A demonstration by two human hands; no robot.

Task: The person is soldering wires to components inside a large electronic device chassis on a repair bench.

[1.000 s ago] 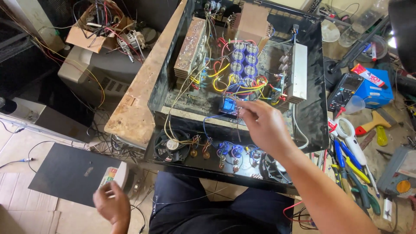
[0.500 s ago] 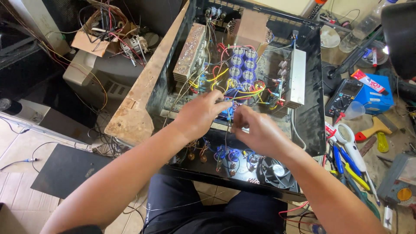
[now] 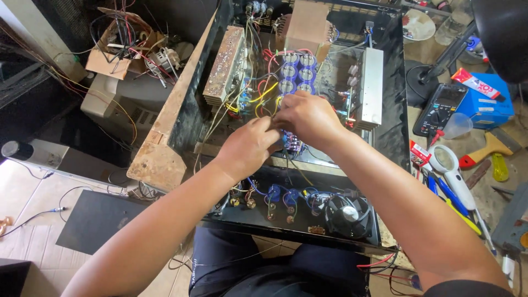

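The left hand [image 3: 248,147] and right hand [image 3: 308,116] meet over the open amplifier [image 3: 385,137], fingers curled together around the wires [image 3: 263,94] at its middle; whether they pinch one I cannot tell. A tug could likely snap a joint or brush the capacitors [image 3: 297,70] just beyond.

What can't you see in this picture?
- Head view: what the left hand and right hand pinch is hidden by their fingers.
- The small blue part is mostly covered by the hands.
- The dark lamp shade is cut off by the picture's corner.
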